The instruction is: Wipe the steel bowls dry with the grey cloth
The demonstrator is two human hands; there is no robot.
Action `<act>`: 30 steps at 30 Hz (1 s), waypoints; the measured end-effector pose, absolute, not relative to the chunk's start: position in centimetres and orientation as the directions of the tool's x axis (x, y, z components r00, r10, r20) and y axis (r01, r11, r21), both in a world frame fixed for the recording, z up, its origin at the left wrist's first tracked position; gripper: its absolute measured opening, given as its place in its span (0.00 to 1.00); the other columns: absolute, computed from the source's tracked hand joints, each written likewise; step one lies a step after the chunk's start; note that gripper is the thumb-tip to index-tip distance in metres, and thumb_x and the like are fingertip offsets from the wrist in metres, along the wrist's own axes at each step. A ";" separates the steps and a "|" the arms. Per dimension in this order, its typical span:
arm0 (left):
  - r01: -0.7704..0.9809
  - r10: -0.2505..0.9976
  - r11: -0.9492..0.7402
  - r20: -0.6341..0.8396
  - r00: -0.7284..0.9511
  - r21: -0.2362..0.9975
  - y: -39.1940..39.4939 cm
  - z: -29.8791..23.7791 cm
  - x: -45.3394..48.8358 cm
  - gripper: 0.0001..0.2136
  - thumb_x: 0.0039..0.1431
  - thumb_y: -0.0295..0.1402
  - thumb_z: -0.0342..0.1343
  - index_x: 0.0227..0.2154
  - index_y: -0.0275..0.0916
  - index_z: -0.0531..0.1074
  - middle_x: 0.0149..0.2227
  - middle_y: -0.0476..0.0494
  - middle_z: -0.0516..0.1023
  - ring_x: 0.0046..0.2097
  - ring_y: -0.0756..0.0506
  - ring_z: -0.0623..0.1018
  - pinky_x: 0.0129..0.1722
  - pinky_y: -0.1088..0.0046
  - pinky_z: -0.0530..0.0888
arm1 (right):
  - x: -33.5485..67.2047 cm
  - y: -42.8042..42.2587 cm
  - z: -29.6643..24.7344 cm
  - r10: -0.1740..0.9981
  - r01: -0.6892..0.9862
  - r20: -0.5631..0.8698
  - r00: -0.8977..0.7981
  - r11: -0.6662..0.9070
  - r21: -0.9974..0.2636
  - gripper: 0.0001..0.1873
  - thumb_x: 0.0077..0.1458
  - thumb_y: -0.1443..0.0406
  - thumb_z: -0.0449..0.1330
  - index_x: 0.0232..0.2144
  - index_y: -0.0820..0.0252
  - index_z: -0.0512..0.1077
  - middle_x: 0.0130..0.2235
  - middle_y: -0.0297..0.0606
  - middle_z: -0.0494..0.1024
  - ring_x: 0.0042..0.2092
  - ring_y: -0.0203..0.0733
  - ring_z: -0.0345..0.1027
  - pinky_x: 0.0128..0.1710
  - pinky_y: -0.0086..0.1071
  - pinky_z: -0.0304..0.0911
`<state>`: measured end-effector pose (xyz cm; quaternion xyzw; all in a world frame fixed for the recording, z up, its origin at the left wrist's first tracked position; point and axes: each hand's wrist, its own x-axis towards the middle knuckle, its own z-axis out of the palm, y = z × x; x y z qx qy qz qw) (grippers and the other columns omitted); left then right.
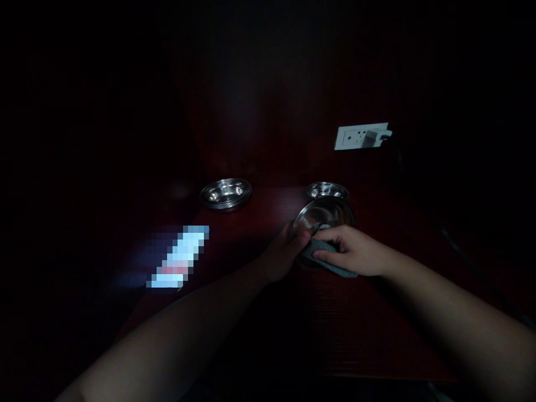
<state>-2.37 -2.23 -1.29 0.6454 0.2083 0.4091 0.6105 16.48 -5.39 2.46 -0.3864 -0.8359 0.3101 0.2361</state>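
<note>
A shiny metal bowl [307,218] is tilted up above the dark red table, its inside partly facing me. My left hand [285,254] grips its left rim, with the thumb over the edge and the other fingers hidden behind. Pressed against the inside of the bowl is a grey-green cloth [335,265], which my right hand [352,248] holds between thumb and fingers. Just behind stands another metal bowl [326,191], partly covered by the held one. A stack of metal bowls [226,195] sits farther left.
A lit, pixelated screen [180,259] lies at the left of the dark red table [268,212]. On the back wall is a white power socket [360,137] with a plug [377,137] in it. A cable [454,243] runs along the right side. Surroundings are very dark.
</note>
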 end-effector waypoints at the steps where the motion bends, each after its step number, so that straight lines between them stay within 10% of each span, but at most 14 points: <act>1: -0.236 0.767 -0.173 0.281 0.577 0.956 -2.3 -1.2 -2.3 0.25 0.59 0.47 0.55 0.54 0.35 0.65 0.51 0.37 0.73 0.54 0.39 0.70 0.55 0.61 0.65 | 16.5 -5.4 2.4 0.798 0.502 0.158 -0.581 0.505 -0.702 0.13 0.59 0.59 0.56 0.29 0.62 0.70 0.28 0.33 0.70 0.30 0.37 0.63 0.32 0.31 0.60; 22: -0.223 0.767 -0.162 0.265 0.585 0.961 -2.3 -1.1 -2.5 0.23 0.60 0.46 0.54 0.53 0.37 0.66 0.54 0.37 0.72 0.55 0.39 0.70 0.56 0.61 0.63 | 16.6 -5.4 2.2 0.845 0.458 0.218 -0.488 0.460 -0.761 0.24 0.64 0.51 0.47 0.23 0.60 0.64 0.24 0.31 0.64 0.27 0.35 0.58 0.27 0.29 0.59; 30: -0.282 0.775 0.009 0.172 0.608 0.960 -2.6 -0.7 -2.0 0.23 0.57 0.50 0.54 0.47 0.38 0.71 0.45 0.40 0.77 0.48 0.40 0.75 0.52 0.60 0.67 | 16.0 -6.0 2.8 0.796 0.518 0.202 -0.570 0.540 -0.664 0.11 0.61 0.62 0.55 0.38 0.61 0.76 0.38 0.40 0.80 0.41 0.42 0.72 0.44 0.35 0.65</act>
